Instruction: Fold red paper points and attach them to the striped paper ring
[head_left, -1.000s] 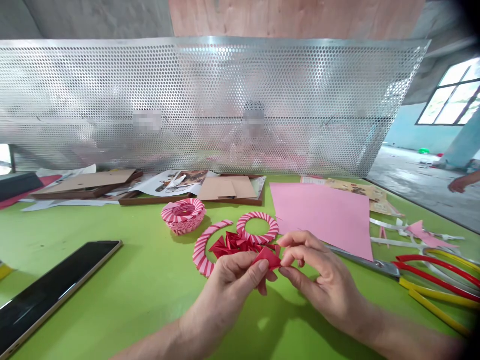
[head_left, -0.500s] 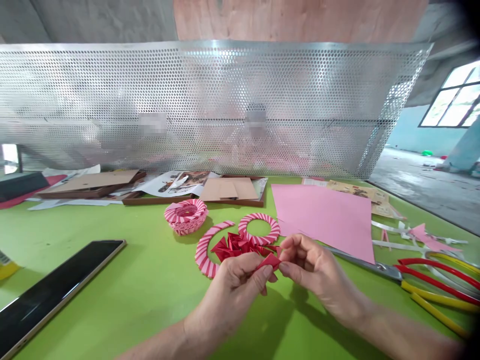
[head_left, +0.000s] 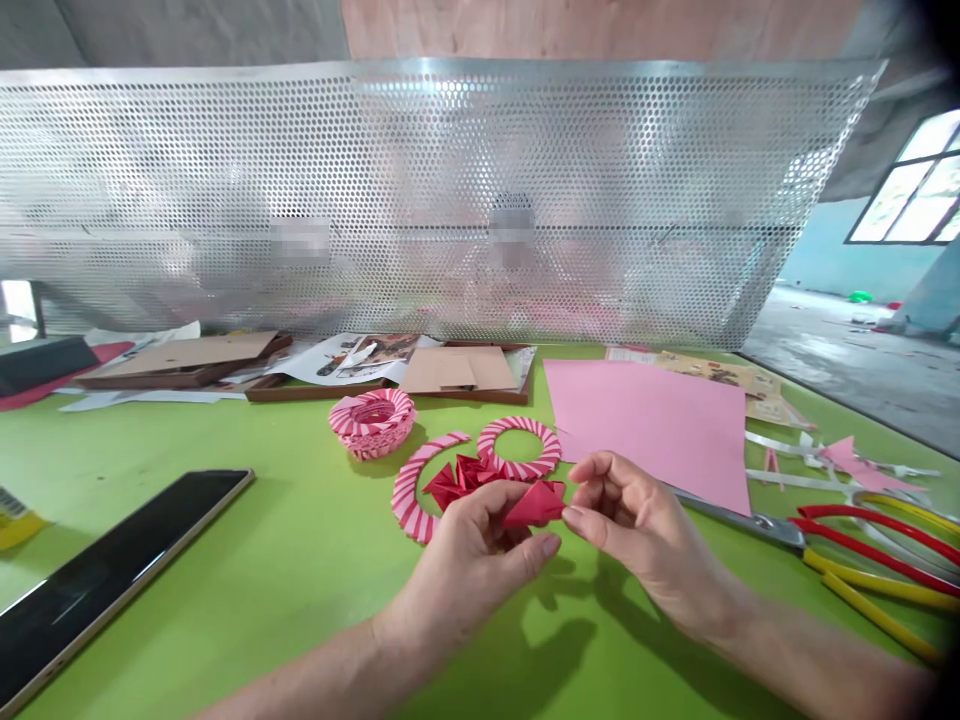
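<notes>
A small folded red paper piece is held in my left hand, between the fingers behind it and the palm side, with the thumb stretched out below. My right hand hovers at the paper's right tip. Its thumb and index finger are apart, and I cannot tell whether the thumb touches the paper. Just behind my left hand lies a pile of folded red paper pieces, partly hidden. Around it are a curved pink-and-red striped paper strip and a closed striped paper ring.
A round woven paper basket stands behind. Pink paper lies right, overlapping scissors with red and yellow handles. A phone lies left. Cardboard pieces sit at the back before a perforated metal screen.
My left thumb has come down off the red paper, which now shows a broader face. The right fingers have drawn slightly away from its tip. The view has shifted a little.
</notes>
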